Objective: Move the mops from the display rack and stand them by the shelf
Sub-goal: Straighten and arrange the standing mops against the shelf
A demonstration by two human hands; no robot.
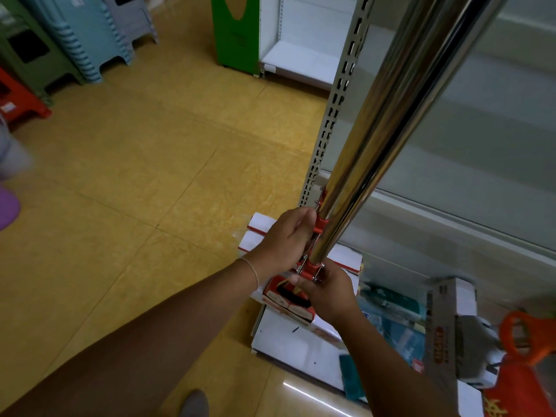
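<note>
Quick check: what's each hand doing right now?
Left hand: closed around the red plastic fittings of the shiny steel mop handles.
Right hand: closed on the red bracket at the handles' lower end.

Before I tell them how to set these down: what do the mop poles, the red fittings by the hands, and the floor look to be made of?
Mop poles: polished metal, probably stainless or chromed; mirror-like streaked reflections.
Red fittings: likely moulded plastic, smooth and opaque, with small metal levers.
Floor: glossy mottled yellow tiles with visible joints, ceramic or vinyl; probably slippery for the mop bases.

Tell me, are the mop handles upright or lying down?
Upright, slightly tilted: the mop handles rise from both hands, left hand and right hand, beside the shelf post.
</note>
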